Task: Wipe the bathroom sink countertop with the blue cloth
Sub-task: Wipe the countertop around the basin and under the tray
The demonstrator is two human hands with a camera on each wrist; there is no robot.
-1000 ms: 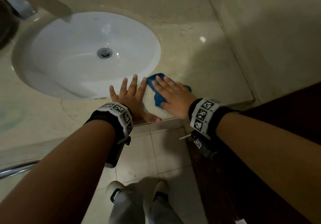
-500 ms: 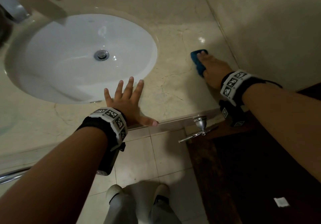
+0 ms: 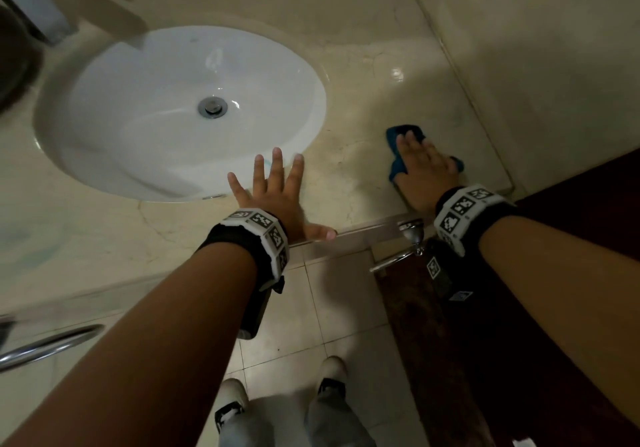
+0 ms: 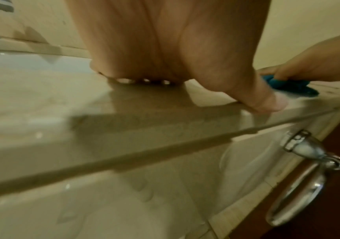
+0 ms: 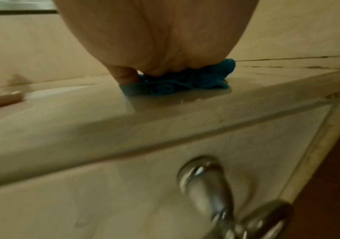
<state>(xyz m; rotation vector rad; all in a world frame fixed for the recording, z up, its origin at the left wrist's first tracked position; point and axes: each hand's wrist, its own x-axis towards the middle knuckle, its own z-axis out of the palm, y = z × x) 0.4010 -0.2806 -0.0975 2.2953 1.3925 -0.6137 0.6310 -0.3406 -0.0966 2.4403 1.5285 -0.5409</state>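
Observation:
My right hand point(image 3: 424, 166) lies flat with straight fingers on the blue cloth point(image 3: 398, 138), pressing it onto the beige marble countertop point(image 3: 360, 75) near the front right corner. In the right wrist view the bunched blue cloth point(image 5: 185, 80) shows under my palm, close to the counter's front edge. My left hand point(image 3: 277, 190) rests open on the counter in front of the white sink basin point(image 3: 156, 117), fingers spread, thumb along the front edge. The left wrist view shows that thumb point(image 4: 267, 100) on the edge and the blue cloth point(image 4: 287, 84) beyond it.
A beige tiled wall point(image 3: 536, 48) bounds the counter on the right. A dark wooden door point(image 3: 519, 325) with a chrome lever handle point(image 3: 408, 238) stands just below the counter's right front. A chrome faucet point(image 3: 38, 6) is at the back left, a chrome bar point(image 3: 48, 342) lower left.
My right hand has slid the cloth from in front of the sink out to the right by the wall, then back toward the counter's front edge. The left hand has stayed put.

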